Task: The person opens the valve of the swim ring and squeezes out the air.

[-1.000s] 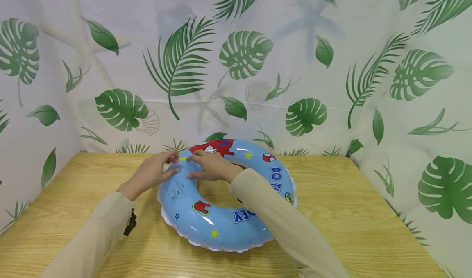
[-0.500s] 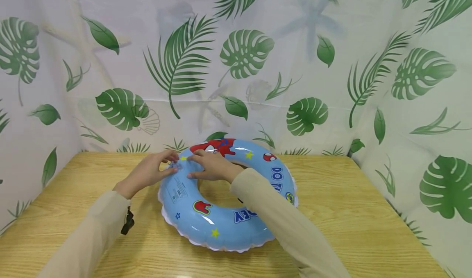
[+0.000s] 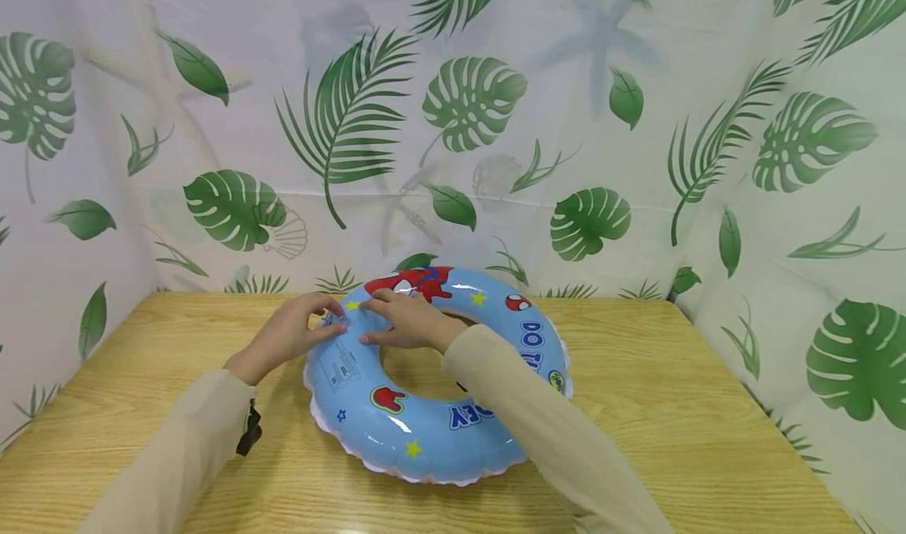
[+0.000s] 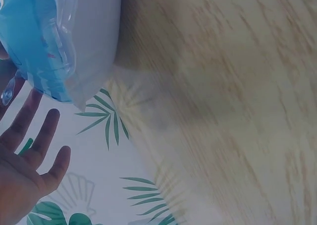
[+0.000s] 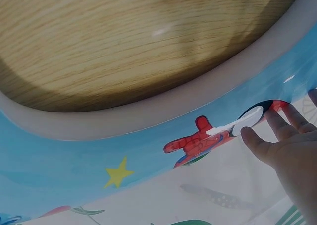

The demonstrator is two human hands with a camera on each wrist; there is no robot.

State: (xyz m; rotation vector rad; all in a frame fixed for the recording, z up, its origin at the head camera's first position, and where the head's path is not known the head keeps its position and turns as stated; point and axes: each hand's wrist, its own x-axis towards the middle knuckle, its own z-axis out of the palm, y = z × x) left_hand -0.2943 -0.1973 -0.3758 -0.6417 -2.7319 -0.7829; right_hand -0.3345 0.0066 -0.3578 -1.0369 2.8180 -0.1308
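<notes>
A light-blue inflatable swim ring [image 3: 375,440] with red cartoon prints, yellow stars and blue letters lies on the wooden table. My left hand [image 3: 290,331] is at its back left, with thumb and forefinger bent around a small clear air valve [image 3: 336,319]. The left wrist view shows the valve's clear stopper [image 4: 7,96] by the fingers; the other fingers [image 4: 48,131] spread out past the ring's seam. My right hand [image 3: 409,320] rests on the ring just right of the valve, fingers loosely spread and thumb toward the hole.
Under the ring is a wood-grain table [image 3: 658,440], which extends on both sides. A white cloth [image 3: 495,204] with green leaf prints hangs behind and along the sides. A black strap [image 3: 249,430] hangs at the left cuff.
A second ago my left fingertips were drawn close together at the valve; then they parted, and now thumb and forefinger are back around it. The right hand and ring stay nearly still.
</notes>
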